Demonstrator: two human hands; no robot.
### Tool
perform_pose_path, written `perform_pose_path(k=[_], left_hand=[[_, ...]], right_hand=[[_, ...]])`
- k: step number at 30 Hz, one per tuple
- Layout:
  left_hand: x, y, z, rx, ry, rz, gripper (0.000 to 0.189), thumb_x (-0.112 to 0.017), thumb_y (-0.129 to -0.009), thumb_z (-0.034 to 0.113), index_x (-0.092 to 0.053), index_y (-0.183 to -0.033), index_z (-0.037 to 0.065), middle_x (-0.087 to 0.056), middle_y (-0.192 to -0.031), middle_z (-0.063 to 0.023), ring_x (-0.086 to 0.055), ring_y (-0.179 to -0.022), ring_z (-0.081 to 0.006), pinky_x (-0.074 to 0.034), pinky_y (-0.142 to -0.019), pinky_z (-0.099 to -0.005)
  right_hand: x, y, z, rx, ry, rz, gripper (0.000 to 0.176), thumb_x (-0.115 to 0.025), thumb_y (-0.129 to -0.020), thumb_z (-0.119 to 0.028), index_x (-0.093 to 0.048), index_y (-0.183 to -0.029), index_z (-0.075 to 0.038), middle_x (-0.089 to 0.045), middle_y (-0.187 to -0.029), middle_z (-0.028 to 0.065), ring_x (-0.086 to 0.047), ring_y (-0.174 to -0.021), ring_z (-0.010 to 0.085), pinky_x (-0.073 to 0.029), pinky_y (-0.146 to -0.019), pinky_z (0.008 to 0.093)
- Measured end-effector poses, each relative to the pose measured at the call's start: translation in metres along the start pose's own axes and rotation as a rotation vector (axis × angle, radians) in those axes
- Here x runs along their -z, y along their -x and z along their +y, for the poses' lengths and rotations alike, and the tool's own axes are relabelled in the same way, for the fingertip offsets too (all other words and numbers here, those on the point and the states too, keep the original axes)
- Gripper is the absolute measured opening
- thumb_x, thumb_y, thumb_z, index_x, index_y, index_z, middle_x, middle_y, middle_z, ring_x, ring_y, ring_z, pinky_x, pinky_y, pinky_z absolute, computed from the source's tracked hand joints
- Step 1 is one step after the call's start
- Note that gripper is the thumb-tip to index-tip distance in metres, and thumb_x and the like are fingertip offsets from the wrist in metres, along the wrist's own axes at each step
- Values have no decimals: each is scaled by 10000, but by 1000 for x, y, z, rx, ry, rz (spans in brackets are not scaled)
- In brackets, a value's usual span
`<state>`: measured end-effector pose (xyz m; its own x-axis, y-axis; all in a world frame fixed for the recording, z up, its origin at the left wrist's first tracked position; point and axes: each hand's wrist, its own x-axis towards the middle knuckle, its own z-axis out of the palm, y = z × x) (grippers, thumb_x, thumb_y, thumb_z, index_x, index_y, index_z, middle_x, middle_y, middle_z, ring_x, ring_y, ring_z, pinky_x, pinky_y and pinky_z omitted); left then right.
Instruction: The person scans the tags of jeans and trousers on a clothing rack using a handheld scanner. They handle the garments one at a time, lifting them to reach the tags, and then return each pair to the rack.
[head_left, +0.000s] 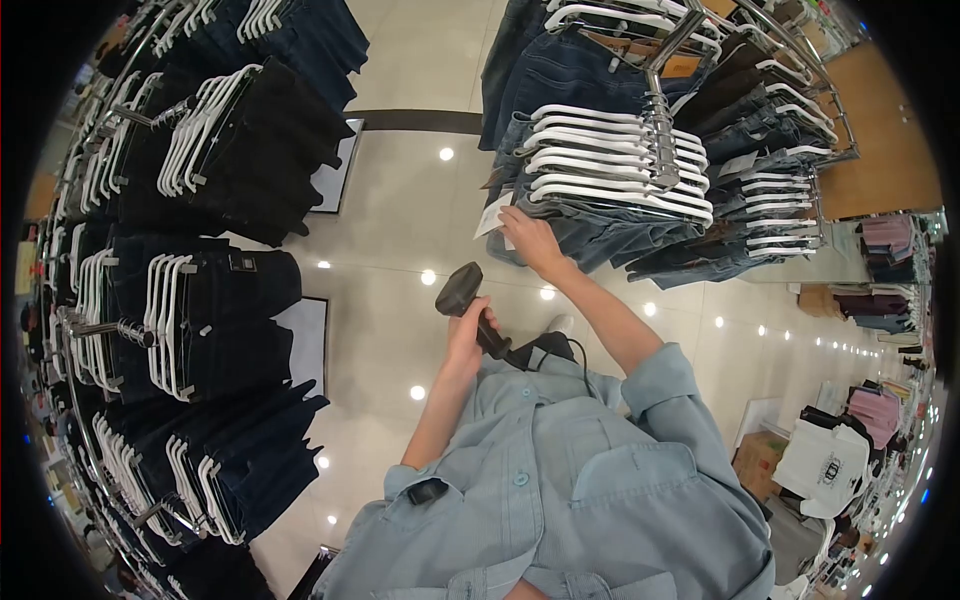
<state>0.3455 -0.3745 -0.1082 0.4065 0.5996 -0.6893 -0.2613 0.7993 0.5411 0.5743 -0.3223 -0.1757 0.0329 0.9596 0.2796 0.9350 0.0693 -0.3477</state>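
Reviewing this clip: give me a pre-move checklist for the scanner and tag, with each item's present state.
1. Left hand grips the scanner: ok.
2. Right hand holds the white tag: ok.
3. Scanner apart from the hanging jeans: ok.
4. Tag print sharp enough to read: cannot tell, too small here.
5. Scanner lined up with the tag: cannot tell.
6. Tag fastened to the jeans: cannot tell, fingers cover part.
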Motion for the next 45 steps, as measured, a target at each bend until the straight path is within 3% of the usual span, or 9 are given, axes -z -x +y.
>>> perform_pose_path(k=[9,15,20,22,27,28,30,31,45], left_hand=[[-2,-5,-2,3,-12,-17,186,-708,-935,200,-557,-971,97,-571,-777,-14,-587,-701,-140,-514,-677,-317],[0,-8,-2,3,-12,-17,193,-712,-939,204,-563,-985,90,-577,-785,-17,-592,-707,-139,-512,-658,-312],[-6,-10,-4,4,2,-28,191,-711,-939,202,-566,-989,88,-576,-780,-16,-593,-707,-140,-512,-658,-313],[-10,-15,-7,26,6,-23,190,-709,-941,205,-565,-986,90,-576,-777,-17,-595,-708,-142,-513,-661,-316],[-22,-29,-28,83,18,-42,194,-714,-940,214,-559,-959,101,-554,-758,-7,-581,-700,-149,-510,-674,-331],[-25,-33,-33,115,48,-40,196,-714,-940,218,-551,-940,109,-541,-746,-2,-570,-697,-151,-508,-685,-338],[-26,-41,-44,146,32,-51,204,-725,-931,219,-550,-930,112,-543,-745,-4,-568,-684,-152,-504,-669,-338],[-27,-45,-47,163,40,-39,213,-735,-923,220,-550,-919,115,-544,-744,-6,-565,-672,-152,-499,-653,-337],[-39,-47,-60,261,-22,-47,257,-705,-949,253,-500,-847,138,-495,-681,4,-530,-656,-165,-491,-678,-356]], right_hand=[[5,4,5,9,-142,-28,229,-627,-941,-107,-652,-1154,-27,-640,-1295,91,-722,-884,327,-608,-759,404],[30,22,-12,8,-242,114,229,-648,-942,-100,-662,-1163,-40,-653,-1262,86,-715,-866,340,-604,-724,401],[33,96,-28,-524,-570,104,247,-644,-985,-169,-661,-1168,-4,-705,-1158,166,-738,-792,267,-576,-659,368],[45,129,-43,-834,-728,-257,329,-634,-1013,-262,-652,-1180,21,-723,-1097,207,-733,-763,230,-563,-668,363],[74,169,-88,-650,-977,-402,551,-687,-966,-444,-622,-1256,20,-725,-1093,203,-714,-886,236,-545,-817,350],[76,172,-94,-623,-861,-406,638,-727,-913,-494,-603,-1283,12,-709,-1128,199,-700,-1006,287,-538,-878,389],[80,171,-103,-491,-611,-346,650,-755,-874,-480,-601,-1283,1,-690,-1144,201,-673,-1055,371,-531,-899,447],[80,170,-100,-532,-618,-365,639,-763,-852,-458,-602,-1280,-12,-682,-1145,203,-653,-1064,413,-532,-889,479],[74,185,-86,-547,-546,-383,350,-704,-795,-300,-679,-993,-13,-703,-954,192,-683,-926,411,-545,-798,502]])
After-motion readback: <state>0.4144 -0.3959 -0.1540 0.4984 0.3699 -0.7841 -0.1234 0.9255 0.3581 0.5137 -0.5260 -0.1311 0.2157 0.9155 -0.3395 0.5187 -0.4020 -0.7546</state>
